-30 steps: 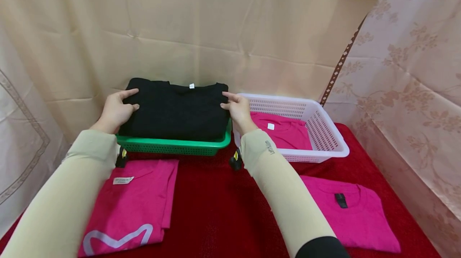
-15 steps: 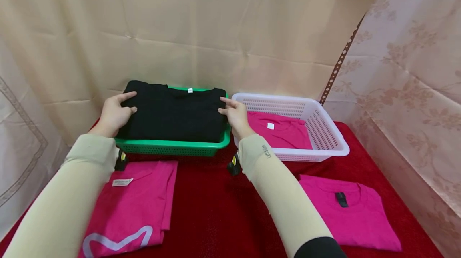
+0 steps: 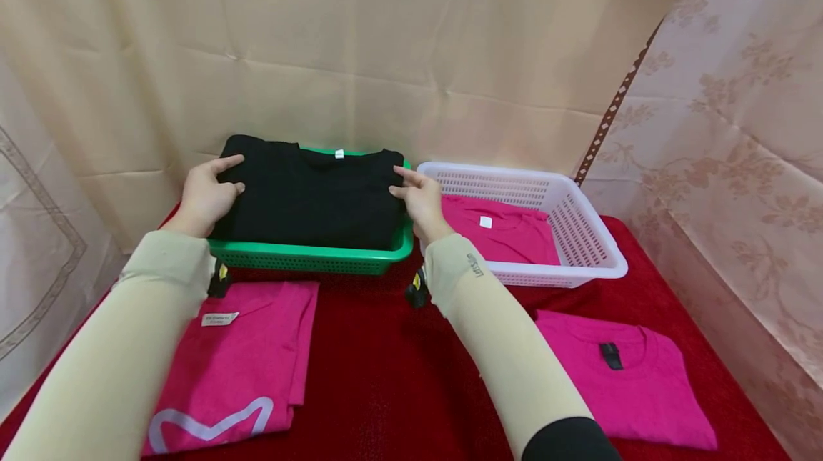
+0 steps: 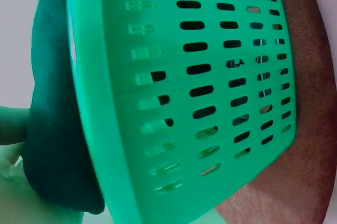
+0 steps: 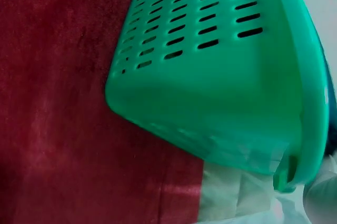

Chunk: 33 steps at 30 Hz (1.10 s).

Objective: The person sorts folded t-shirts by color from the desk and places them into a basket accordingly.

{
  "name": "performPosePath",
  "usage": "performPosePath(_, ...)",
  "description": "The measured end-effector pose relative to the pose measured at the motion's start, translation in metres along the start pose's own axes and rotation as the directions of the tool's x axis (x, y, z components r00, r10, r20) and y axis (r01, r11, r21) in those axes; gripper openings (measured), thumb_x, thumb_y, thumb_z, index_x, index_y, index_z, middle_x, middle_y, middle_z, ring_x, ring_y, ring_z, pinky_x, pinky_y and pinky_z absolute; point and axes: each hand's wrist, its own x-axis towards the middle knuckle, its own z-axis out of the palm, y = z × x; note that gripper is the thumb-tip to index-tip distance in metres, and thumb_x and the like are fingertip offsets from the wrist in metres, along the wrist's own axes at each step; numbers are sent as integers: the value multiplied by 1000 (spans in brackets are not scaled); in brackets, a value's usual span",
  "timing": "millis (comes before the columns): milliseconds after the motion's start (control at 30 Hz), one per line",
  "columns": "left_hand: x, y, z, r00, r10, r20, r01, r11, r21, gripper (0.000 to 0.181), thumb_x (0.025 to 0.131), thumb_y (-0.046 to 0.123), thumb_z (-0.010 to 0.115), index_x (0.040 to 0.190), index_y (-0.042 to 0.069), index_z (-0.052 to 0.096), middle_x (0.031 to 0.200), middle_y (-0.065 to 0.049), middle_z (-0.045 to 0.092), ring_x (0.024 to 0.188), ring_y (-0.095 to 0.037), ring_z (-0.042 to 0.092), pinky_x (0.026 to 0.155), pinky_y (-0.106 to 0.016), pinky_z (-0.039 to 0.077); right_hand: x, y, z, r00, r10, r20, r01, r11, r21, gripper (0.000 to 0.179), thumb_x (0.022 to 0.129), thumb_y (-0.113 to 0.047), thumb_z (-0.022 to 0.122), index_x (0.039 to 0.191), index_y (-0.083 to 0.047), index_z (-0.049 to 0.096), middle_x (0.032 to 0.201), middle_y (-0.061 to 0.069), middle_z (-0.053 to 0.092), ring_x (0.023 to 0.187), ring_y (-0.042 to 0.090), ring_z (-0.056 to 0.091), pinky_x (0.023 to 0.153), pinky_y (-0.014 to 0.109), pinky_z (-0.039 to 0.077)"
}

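Observation:
A folded black T-shirt (image 3: 315,204) with a small white neck label lies over the green plastic basket (image 3: 308,252), a strip of whose far rim shows behind the collar. My left hand (image 3: 208,195) pinches the shirt's left side, thumb and forefinger on top. At the opposite side my right hand (image 3: 421,205) grips the shirt in the same way. In the left wrist view the black shirt (image 4: 58,150) bulges just over the basket rim (image 4: 97,103). The right wrist view is mostly filled by the slotted basket wall (image 5: 210,97), with the fingers at its lower right edge.
Right of the green basket stands a white basket (image 3: 594,232) holding a folded pink T-shirt (image 3: 514,236). Two more pink T-shirts lie folded on the red tablecloth (image 3: 386,368): a printed one (image 3: 238,361) at left, a plain one (image 3: 643,393) at right. Curtains hang behind.
Both hands have brought the black T-shirt slightly down and toward me, so the green basket's far rim now shows behind its collar. The grip looks the same.

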Motion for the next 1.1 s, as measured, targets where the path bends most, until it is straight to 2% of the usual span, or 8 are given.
performPosePath(167, -6, -9, -8, 995, 33, -92, -18, 986, 166, 60, 100, 20, 51, 153, -1, 31, 150, -29, 40, 135, -51, 39, 112, -59, 32, -2, 2, -8, 1000, 4, 28, -7, 995, 103, 46, 94, 8, 57, 140, 4, 52, 140, 26, 55, 128, 38, 55, 107, 41, 48)
performPosePath(300, -14, -17, -14, 995, 24, -96, -13, 994, 112, 64, 102, 30, 49, 153, -3, 28, 149, -28, 42, 133, -50, 41, 109, -58, 36, -4, 3, -14, 999, -9, 35, 2, 985, 173, 46, 95, 9, 56, 140, 9, 48, 141, 31, 52, 129, 43, 54, 106, 42, 48)
performPosePath(400, -17, -17, -14, 996, 18, -87, -13, 998, 57, 66, 102, 35, 50, 153, -1, 30, 150, -27, 43, 135, -45, 41, 104, -42, 43, -6, 3, -16, 999, -11, 42, 3, 982, 190, 46, 95, 7, 57, 140, 8, 49, 140, 32, 52, 129, 44, 53, 105, 42, 48)
performPosePath(533, -22, -13, -10, 998, 16, -59, -16, 1000, -6, 66, 101, 37, 53, 153, 2, 33, 148, -25, 46, 111, -15, 55, 80, -12, 45, -11, 2, -16, 999, 16, 52, -27, 977, 214, 45, 96, 3, 58, 140, 6, 50, 140, 30, 53, 127, 43, 56, 105, 41, 49)
performPosePath(667, -29, -9, -11, 1000, 24, -16, -26, 997, -76, 66, 101, 37, 53, 153, 3, 33, 150, -24, 44, 89, 10, 47, 72, -7, 48, -20, -2, -15, 998, 22, 54, -34, 974, 226, 42, 96, -1, 60, 138, 4, 54, 137, 27, 56, 112, 33, 66, 102, 40, 51)
performPosePath(867, -46, -4, -17, 998, 55, -7, -55, 987, -151, 65, 100, 37, 56, 152, 3, 36, 126, 11, 57, 93, 12, 50, 75, -6, 50, -35, -9, -12, 996, -12, 88, -8, 976, 217, 39, 96, -9, 63, 134, 1, 59, 130, 24, 62, 90, 16, 70, 99, 38, 54)
performPosePath(967, -54, -3, -21, 997, 72, 7, -70, 982, -175, 65, 100, 35, 57, 151, 1, 37, 111, 27, 53, 93, 12, 52, 73, -6, 51, -44, -12, -10, 993, -32, 115, 7, 976, 216, 39, 97, -10, 63, 134, 0, 59, 129, 23, 63, 100, 26, 72, 98, 38, 54)
performPosePath(1100, -65, -6, -26, 996, 82, 42, -73, 981, -180, 62, 100, 35, 57, 151, 4, 39, 109, 30, 52, 92, 13, 55, 73, -6, 50, -55, -11, -8, 986, -52, 156, 17, 977, 214, 39, 98, -9, 61, 136, 0, 57, 131, 24, 62, 117, 41, 64, 98, 38, 54)
